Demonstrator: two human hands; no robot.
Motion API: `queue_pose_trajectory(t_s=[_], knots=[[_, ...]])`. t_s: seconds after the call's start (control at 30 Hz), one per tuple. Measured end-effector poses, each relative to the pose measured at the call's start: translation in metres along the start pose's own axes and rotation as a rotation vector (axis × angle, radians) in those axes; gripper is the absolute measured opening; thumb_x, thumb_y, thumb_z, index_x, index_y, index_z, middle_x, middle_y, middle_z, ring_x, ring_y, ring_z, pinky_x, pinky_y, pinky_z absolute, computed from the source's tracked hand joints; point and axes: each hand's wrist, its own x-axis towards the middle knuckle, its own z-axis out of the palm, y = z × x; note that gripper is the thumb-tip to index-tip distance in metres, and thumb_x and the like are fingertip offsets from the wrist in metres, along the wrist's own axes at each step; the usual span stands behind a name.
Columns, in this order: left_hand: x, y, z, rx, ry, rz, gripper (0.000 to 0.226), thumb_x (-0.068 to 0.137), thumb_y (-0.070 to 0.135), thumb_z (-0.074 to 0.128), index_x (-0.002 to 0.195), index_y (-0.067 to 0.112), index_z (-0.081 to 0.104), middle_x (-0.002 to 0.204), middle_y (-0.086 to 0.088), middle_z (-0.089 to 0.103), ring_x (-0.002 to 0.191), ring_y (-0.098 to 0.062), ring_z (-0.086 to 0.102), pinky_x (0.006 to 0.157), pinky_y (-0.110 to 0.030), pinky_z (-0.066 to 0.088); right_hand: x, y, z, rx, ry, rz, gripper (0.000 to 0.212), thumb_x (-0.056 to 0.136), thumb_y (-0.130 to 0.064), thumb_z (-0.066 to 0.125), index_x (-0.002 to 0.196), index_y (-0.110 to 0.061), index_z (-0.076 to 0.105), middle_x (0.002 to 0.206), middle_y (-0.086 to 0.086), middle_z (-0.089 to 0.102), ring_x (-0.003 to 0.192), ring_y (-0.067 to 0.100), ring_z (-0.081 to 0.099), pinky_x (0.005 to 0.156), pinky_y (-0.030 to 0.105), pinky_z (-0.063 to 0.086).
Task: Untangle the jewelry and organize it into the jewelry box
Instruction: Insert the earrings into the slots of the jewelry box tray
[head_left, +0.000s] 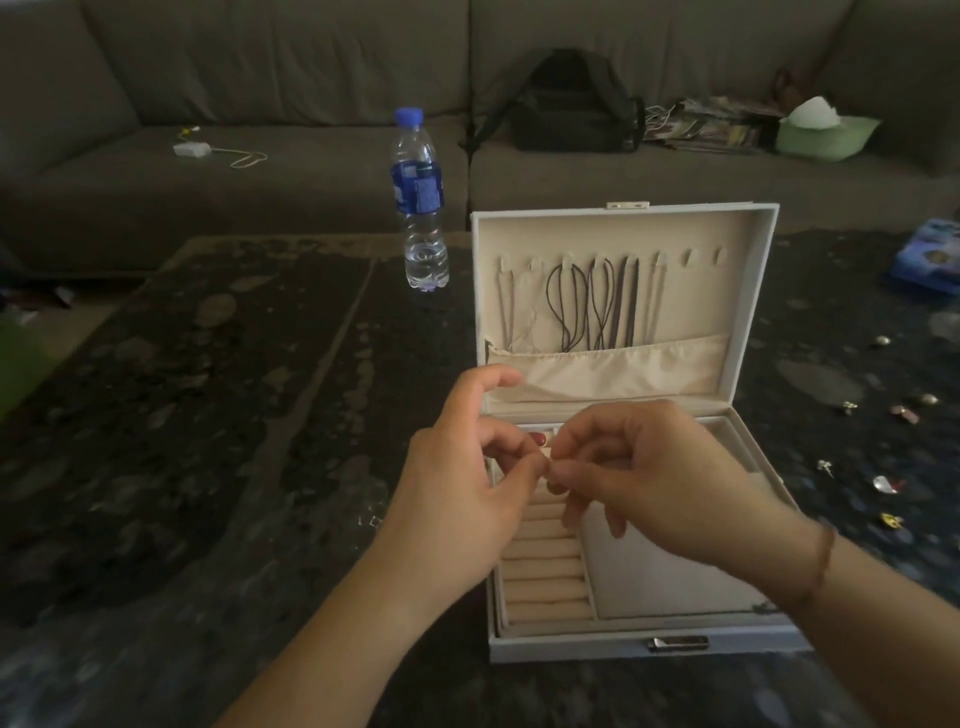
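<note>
A white jewelry box (649, 652) stands open on the dark table, its cream lid (758, 291) upright. Several dark cord necklaces (592, 306) hang from hooks inside the lid above a fabric pocket. Cream ring rolls (543, 577) fill the tray's left part. My left hand (457, 483) and my right hand (654, 478) meet above the tray, fingertips pinching one small pale piece of jewelry (546, 456) between them; it is too small to name. Several small jewelry pieces (883, 483) lie scattered on the table to the right of the box.
A water bottle (420, 202) with a blue cap stands left of the lid. A grey sofa behind carries a black backpack (571, 104), a green bowl (826, 135), magazines and a cable. A blue box (930, 257) sits at the table's far right.
</note>
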Motion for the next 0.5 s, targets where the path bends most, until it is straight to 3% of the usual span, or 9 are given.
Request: queue_pose_trajectory(t_s=[0.1, 0.2, 0.3, 0.37, 0.5], knots=[[0.003, -0.005, -0.005, -0.033, 0.010, -0.022, 0.050, 0.089, 0.017, 0.071, 0.126, 0.038, 0.046, 0.083, 0.018, 0.072, 0.079, 0.000, 0.067, 0.077, -0.015, 0.050, 0.010, -0.004, -0.001, 0.099, -0.080, 0.142, 0.005, 0.089, 0.000, 0.065, 0.094, 0.003, 0.066, 0.078, 0.016, 0.074, 0.066, 0.022, 0.073, 0.052, 0.027, 0.056], [0.008, -0.014, -0.013, -0.060, 0.131, -0.046, 0.046, 0.091, 0.007, 0.064, 0.122, 0.038, 0.049, 0.086, 0.018, 0.072, 0.079, -0.004, 0.067, 0.075, -0.014, 0.050, 0.021, -0.001, -0.001, 0.179, -0.095, 0.303, 0.008, 0.090, 0.002, 0.062, 0.095, 0.007, 0.065, 0.082, 0.019, 0.074, 0.067, 0.022, 0.073, 0.063, 0.030, 0.059], [0.011, -0.019, -0.018, -0.092, 0.171, -0.097, 0.047, 0.091, 0.001, 0.060, 0.122, 0.036, 0.051, 0.088, 0.015, 0.070, 0.084, -0.001, 0.066, 0.076, -0.010, 0.049, 0.029, 0.000, -0.005, 0.132, -0.117, 0.370, 0.008, 0.090, 0.000, 0.063, 0.094, 0.004, 0.068, 0.076, 0.014, 0.073, 0.059, 0.021, 0.069, 0.051, 0.026, 0.055], [0.011, -0.021, -0.019, -0.105, 0.165, -0.115, 0.046, 0.092, 0.001, 0.059, 0.122, 0.035, 0.052, 0.088, 0.014, 0.069, 0.085, -0.001, 0.066, 0.074, -0.009, 0.048, 0.031, -0.001, -0.005, 0.005, -0.113, 0.372, 0.007, 0.089, -0.005, 0.066, 0.090, 0.000, 0.071, 0.066, 0.012, 0.063, 0.051, 0.021, 0.055, 0.040, 0.025, 0.043], [0.012, -0.022, -0.018, -0.135, 0.157, -0.117, 0.044, 0.092, 0.001, 0.059, 0.119, 0.035, 0.054, 0.088, 0.011, 0.070, 0.084, -0.004, 0.066, 0.074, -0.010, 0.049, 0.034, 0.000, 0.000, -0.087, -0.074, 0.404, 0.007, 0.086, -0.011, 0.072, 0.084, -0.005, 0.075, 0.057, 0.007, 0.045, 0.039, 0.011, 0.034, 0.038, 0.018, 0.026]])
